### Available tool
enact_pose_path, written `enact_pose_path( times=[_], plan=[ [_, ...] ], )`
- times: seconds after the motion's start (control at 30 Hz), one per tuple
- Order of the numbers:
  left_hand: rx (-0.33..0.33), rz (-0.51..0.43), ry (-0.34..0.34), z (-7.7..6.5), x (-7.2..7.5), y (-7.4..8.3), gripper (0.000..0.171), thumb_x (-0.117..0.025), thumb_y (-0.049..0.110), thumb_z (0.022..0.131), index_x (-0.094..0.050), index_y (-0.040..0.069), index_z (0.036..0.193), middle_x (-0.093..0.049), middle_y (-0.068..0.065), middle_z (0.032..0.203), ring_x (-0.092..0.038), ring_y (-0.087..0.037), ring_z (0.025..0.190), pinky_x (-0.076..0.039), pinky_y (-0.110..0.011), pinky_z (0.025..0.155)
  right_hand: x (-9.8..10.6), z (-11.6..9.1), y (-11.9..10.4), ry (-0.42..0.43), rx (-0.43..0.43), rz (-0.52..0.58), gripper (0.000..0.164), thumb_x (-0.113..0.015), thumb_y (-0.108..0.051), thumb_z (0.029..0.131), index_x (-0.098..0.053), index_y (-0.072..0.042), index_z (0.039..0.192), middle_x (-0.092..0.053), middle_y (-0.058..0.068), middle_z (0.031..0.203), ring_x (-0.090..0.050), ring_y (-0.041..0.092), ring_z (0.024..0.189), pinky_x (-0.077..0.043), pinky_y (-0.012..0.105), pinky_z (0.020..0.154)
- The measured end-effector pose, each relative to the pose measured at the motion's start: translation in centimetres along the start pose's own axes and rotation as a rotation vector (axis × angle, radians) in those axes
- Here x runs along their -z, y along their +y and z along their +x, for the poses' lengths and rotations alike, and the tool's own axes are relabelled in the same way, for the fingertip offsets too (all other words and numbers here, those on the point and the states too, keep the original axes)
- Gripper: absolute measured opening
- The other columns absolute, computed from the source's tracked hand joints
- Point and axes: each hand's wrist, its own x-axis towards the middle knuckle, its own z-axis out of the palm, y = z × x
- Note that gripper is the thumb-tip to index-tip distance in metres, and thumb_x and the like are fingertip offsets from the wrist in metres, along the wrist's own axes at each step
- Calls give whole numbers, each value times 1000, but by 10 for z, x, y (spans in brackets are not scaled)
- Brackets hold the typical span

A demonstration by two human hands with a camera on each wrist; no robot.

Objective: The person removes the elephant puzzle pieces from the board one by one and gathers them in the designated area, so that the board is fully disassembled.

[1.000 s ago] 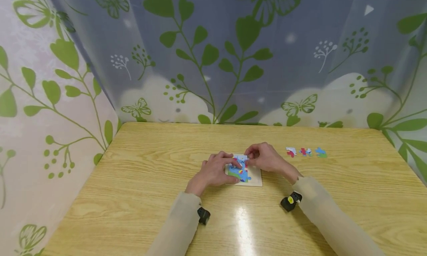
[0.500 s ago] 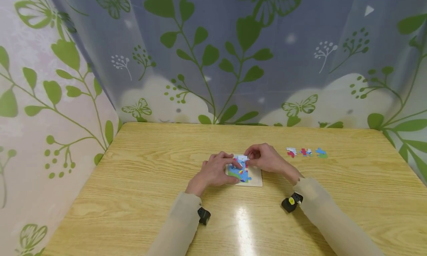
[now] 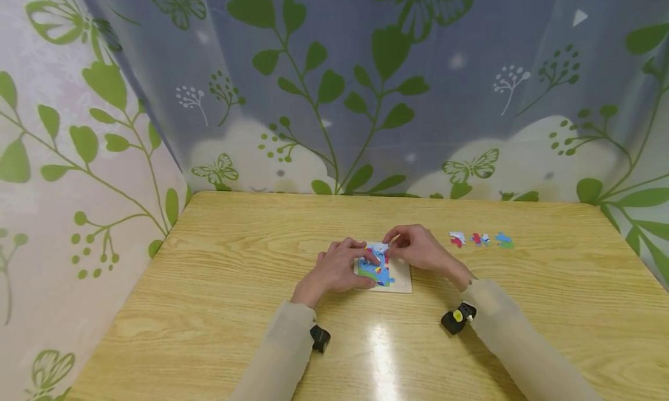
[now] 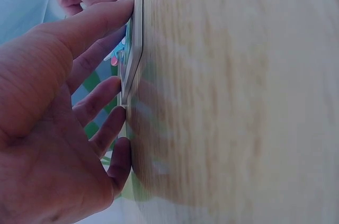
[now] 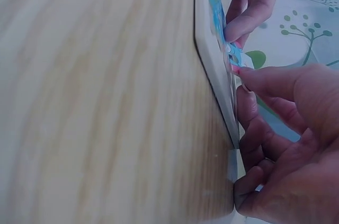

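Observation:
A small wooden puzzle board [image 3: 401, 279] lies on the table, its left part covered by joined jigsaw pieces [image 3: 372, 275] in blue, green, red and white. Spread over those pieces is my left hand [image 3: 338, 266]; its thumb and index finger press on the picture, and the other fingertips rest about the board's far left edge in the left wrist view. My right hand [image 3: 418, 248] is at the board's upper right, thumb and index finger pinching a puzzle piece [image 5: 236, 68] with a red edge beside the joined ones. The fingers hide most of that piece.
Three loose puzzle pieces lie in a row at the back right: a white and red one [image 3: 457, 239], a red and blue one [image 3: 479, 239], and a blue and green one [image 3: 504, 239]. Behind the wooden table [image 3: 235, 244] hangs a leaf-patterned curtain [image 3: 334, 128].

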Motion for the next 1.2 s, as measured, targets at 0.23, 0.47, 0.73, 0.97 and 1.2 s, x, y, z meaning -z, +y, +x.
enact_pose_path(
  times=[0.23, 0.47, 0.73, 0.97, 1.2],
  plan=[
    [6, -16, 4, 1, -1, 0, 33, -81, 37, 87, -73, 35, 119, -46, 2, 155, -39, -35, 141, -30, -62, 109, 0, 0, -1, -1, -44, 40, 14, -72, -11, 93, -74, -8, 107, -75, 8, 91, -65, 16, 82, -49, 32, 78],
    [6, -15, 3, 1, -1, 0, 33, -80, 38, 87, -73, 36, 119, -46, 2, 156, -38, -36, 140, -29, -62, 109, 2, 2, -2, 2, -91, 82, 18, -69, -12, 93, -73, -7, 110, -75, 10, 93, -65, 17, 85, -48, 31, 78],
    [6, -9, -2, 0, -1, 0, 33, -80, 38, 87, -72, 36, 119, -46, 2, 156, -39, -35, 140, -30, -61, 109, 3, -1, 1, 5, -123, 103, 19, -71, -17, 94, -74, -10, 111, -76, 8, 95, -67, 18, 87, -49, 31, 80],
    [-2, -13, -3, -1, 1, 1, 33, -80, 37, 87, -73, 35, 119, -45, 1, 157, -37, -36, 142, -29, -63, 110, 8, -5, 3, 18, -81, 71, 20, -70, -16, 94, -74, -9, 111, -76, 9, 94, -66, 18, 85, -48, 31, 76],
    [-7, -16, -3, -1, 1, 0, 32, -80, 36, 88, -73, 34, 119, -45, 0, 156, -37, -37, 142, -29, -63, 110, 16, -12, 10, 12, -62, 64, 19, -67, -13, 95, -74, -8, 112, -76, 8, 94, -66, 19, 85, -47, 29, 72]
  ],
)
